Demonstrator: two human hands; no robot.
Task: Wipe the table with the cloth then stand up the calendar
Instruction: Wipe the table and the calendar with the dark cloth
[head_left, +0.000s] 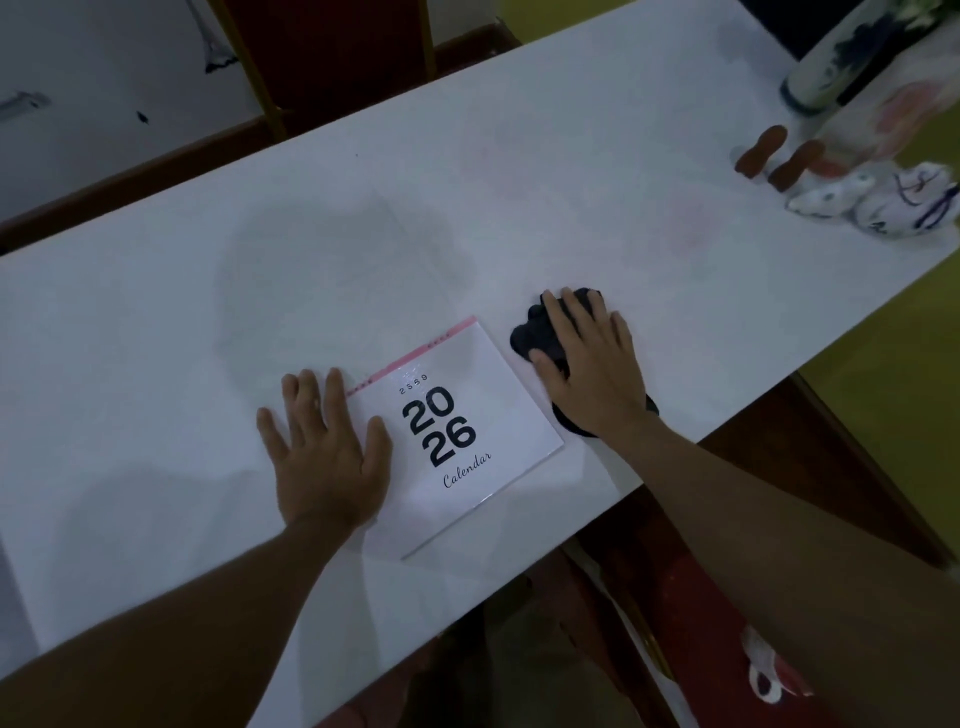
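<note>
A white desk calendar (457, 431) printed "2026 Calendar", with a pink strip along its far edge, lies flat on the white table (467, 218) near the front edge. My left hand (324, 447) rests flat, fingers spread, on the table at the calendar's left side, its thumb over the calendar's left edge. A dark crumpled cloth (540, 332) sits just right of the calendar. My right hand (587, 364) presses down on the cloth with spread fingers, covering most of it.
At the far right of the table stand a blue-and-white vase (831, 62), two brown gourd-shaped pieces (763, 148), small white-and-blue ceramic figures (883, 205) and a plastic bag (893, 114). A red chair (332, 57) stands behind the table. The table's front edge runs diagonally close to the calendar.
</note>
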